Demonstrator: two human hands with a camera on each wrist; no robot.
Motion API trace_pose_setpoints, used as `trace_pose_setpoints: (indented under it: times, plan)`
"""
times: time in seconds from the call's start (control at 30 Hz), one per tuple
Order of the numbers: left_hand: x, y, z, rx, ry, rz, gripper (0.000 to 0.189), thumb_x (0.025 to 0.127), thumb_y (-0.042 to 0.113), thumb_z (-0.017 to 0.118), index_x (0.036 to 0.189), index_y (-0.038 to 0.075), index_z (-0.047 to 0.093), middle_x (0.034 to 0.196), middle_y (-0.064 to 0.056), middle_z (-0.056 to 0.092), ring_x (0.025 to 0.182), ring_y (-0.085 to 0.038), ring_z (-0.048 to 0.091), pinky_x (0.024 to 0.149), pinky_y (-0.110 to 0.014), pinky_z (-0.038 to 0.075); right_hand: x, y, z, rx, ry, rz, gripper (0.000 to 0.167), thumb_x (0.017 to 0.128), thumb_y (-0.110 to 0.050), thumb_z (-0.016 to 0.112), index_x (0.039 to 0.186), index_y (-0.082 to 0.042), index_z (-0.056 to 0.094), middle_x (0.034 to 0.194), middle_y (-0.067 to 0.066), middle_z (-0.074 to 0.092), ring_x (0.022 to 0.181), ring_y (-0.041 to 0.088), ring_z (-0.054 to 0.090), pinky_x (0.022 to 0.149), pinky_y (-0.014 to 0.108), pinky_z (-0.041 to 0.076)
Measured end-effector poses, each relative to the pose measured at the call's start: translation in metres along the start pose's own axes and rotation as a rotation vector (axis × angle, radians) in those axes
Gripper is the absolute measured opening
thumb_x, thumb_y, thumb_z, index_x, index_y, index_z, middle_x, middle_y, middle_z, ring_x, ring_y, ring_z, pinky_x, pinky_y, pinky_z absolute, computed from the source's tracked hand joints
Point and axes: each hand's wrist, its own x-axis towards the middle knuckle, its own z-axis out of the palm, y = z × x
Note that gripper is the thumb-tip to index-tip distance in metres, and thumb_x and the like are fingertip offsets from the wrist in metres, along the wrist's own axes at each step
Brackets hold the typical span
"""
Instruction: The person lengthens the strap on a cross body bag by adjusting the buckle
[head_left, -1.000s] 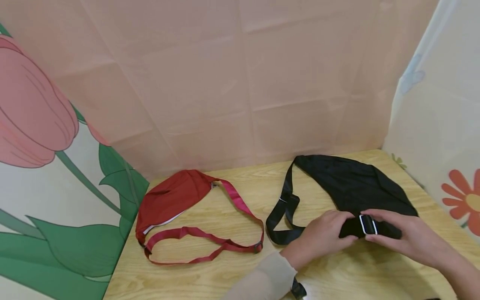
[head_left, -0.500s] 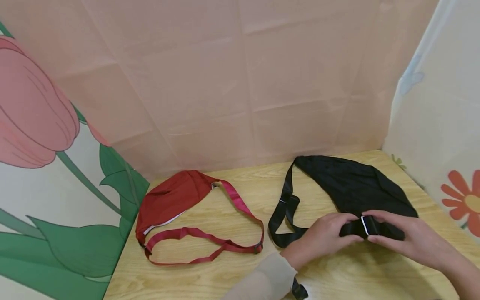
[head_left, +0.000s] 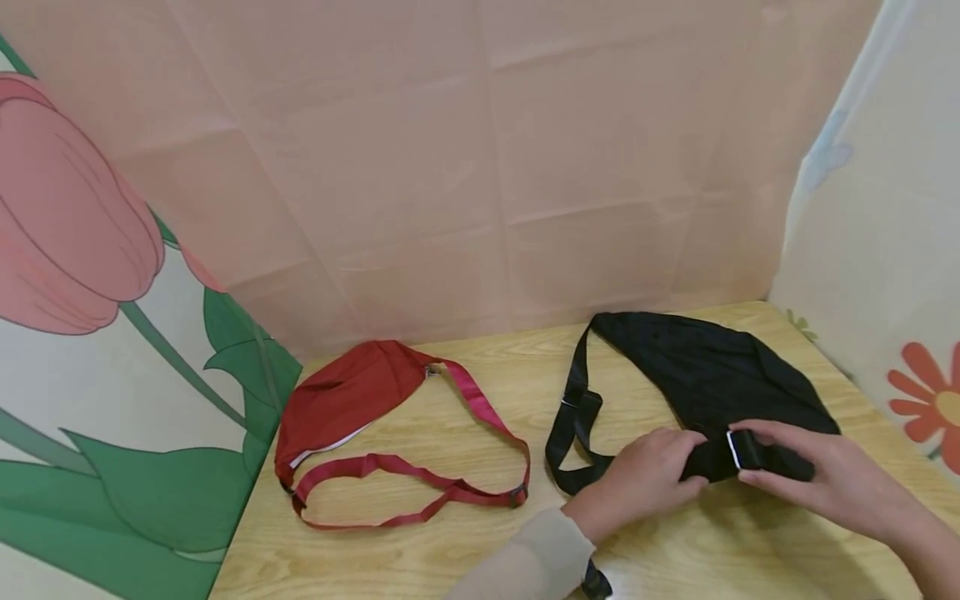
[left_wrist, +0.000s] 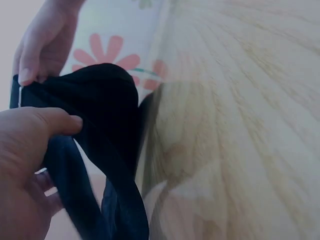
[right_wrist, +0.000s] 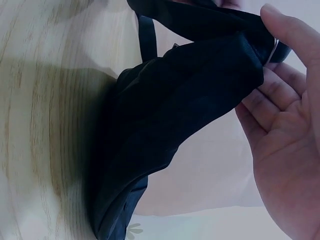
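A black waist bag (head_left: 720, 367) lies on the table at the right of the head view. At its near end, a black strap (head_left: 707, 462) stretches between the two hands. The left hand (head_left: 648, 473) pinches this strap between thumb and forefinger, also visible in the left wrist view. At the strap's silver-framed slider buckle (head_left: 734, 451), the right hand (head_left: 828, 471) pinches with thumb above and below in turn hard to separate; its other fingers lie behind the strap (right_wrist: 210, 22) in the right wrist view. Part of the strap is hidden by the left hand.
A red waist bag (head_left: 348, 396) lies at the left, its red strap (head_left: 420, 479) looped in front. A loose black strap end (head_left: 597, 582) shows beside the left sleeve (head_left: 532, 554). Fabric-covered walls (head_left: 480, 167) stand behind and beside the wooden table (head_left: 390, 575).
The left hand has slid slightly left along the strap, away from the buckle. The right hand and buckle have shifted slightly right. The red bag stays in place.
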Motion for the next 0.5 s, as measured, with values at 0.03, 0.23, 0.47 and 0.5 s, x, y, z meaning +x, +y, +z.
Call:
trace_pose_setpoints:
  times: [0.03, 0.23, 0.47, 0.5]
  plan:
    - [0.0, 0.0, 0.001, 0.019, 0.001, 0.002, 0.048, 0.095, 0.046, 0.068, 0.137, 0.025, 0.055, 0.124, 0.018, 0.061, 0.107, 0.009, 0.054, 0.089, -0.009, 0.042, 0.0, 0.001, 0.0, 0.0, 0.001, 0.001, 0.06, 0.069, -0.029, 0.094, 0.124, -0.033, 0.069, 0.118, -0.026, 0.064, 0.092, -0.004, 0.065, 0.077, 0.003, 0.039]
    - [0.002, 0.0, 0.001, 0.032, 0.015, 0.037, 0.044, 0.097, 0.042, 0.065, 0.135, 0.02, 0.056, 0.119, 0.015, 0.063, 0.099, 0.009, 0.054, 0.085, -0.007, 0.041, -0.001, 0.0, -0.001, 0.012, 0.0, 0.006, 0.061, 0.07, -0.028, 0.093, 0.125, -0.034, 0.068, 0.119, -0.027, 0.063, 0.094, -0.005, 0.064, 0.078, 0.002, 0.038]
    - [0.004, 0.006, -0.008, -0.105, -0.018, 0.055, 0.046, 0.098, 0.038, 0.064, 0.136, 0.016, 0.053, 0.12, 0.013, 0.062, 0.096, 0.01, 0.051, 0.081, -0.004, 0.038, 0.001, 0.0, 0.0, 0.043, 0.025, -0.026, 0.063, 0.066, -0.022, 0.095, 0.123, -0.029, 0.071, 0.117, -0.024, 0.066, 0.095, -0.006, 0.064, 0.079, 0.003, 0.039]
    - [0.005, 0.007, -0.009, -0.123, -0.023, 0.056, 0.046, 0.098, 0.038, 0.064, 0.136, 0.016, 0.053, 0.119, 0.013, 0.061, 0.095, 0.01, 0.051, 0.08, -0.003, 0.038, 0.002, 0.001, 0.0, 0.049, 0.026, -0.027, 0.062, 0.066, -0.022, 0.095, 0.123, -0.028, 0.071, 0.117, -0.023, 0.066, 0.096, -0.007, 0.063, 0.08, 0.003, 0.039]
